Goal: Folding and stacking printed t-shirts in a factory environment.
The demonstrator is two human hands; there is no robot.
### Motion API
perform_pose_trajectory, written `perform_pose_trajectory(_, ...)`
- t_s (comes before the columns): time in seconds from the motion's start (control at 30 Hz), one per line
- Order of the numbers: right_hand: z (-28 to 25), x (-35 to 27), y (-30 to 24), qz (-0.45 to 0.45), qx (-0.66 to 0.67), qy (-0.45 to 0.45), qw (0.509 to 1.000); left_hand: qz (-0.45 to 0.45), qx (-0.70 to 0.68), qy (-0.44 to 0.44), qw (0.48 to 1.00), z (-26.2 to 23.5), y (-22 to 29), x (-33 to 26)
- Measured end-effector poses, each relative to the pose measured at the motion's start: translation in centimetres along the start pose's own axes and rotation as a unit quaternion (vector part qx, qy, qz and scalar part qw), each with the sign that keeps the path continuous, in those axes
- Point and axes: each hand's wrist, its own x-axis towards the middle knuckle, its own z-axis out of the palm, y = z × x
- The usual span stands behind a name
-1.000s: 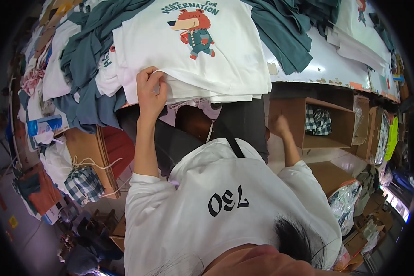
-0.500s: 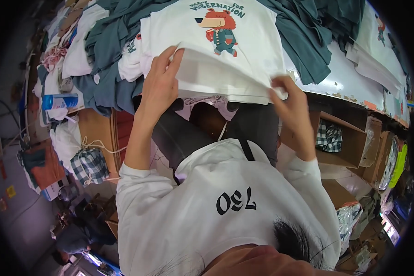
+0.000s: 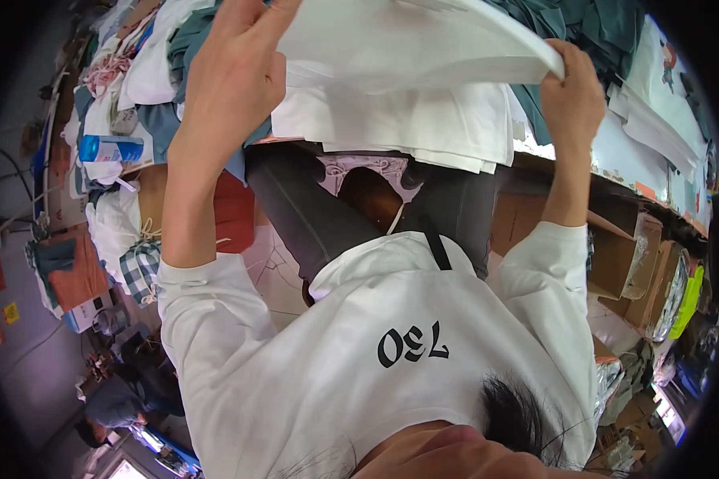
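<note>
A second ago only the left hand [image 3: 232, 88] touches the stack [image 3: 399, 128] of white shirts at the edge of the surface [image 3: 615, 156], its fingers lying flat on top, while the right hand hangs below the edge. Half a second ago the right hand [image 3: 571, 96] is up as well, and both sets of fingers pinch the top shirt [image 3: 407, 40] at its near hem. Now that shirt is lifted off the stack: its near edge hangs in the air between the two hands, bowed, with a gap under the fingers. The printed front, plain to see earlier, is now out of sight above the fingers.
</note>
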Motion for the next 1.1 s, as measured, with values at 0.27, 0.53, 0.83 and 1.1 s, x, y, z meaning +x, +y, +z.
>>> perform_pose_trajectory(0.27, -3.0, 2.2, 0.1, 0.065, 0.079, 0.004, 0.995, -0.082, 0.005, 0.047, 0.995, -0.2, 0.5, -0.3)
perform_pose_trajectory(0.53, -2.0, 2.2, -0.1, -0.009, 0.143, 0.062, 0.988, 0.015, 0.056, 0.032, 0.998, 0.5, -1.0, -0.7)
perform_pose_trajectory(0.83, -3.4, 2.8, 0.8, 0.05, 0.073, 0.078, 0.993, -0.071, 0.051, 0.049, 0.995, 0.4, -0.1, -0.5)
perform_pose_trajectory(1.1, -4.3, 1.3, -2.3, 0.014, 0.005, 0.073, 0.997, -0.013, 0.033, 0.07, 0.997, 0.9, 0.3, 0.0)
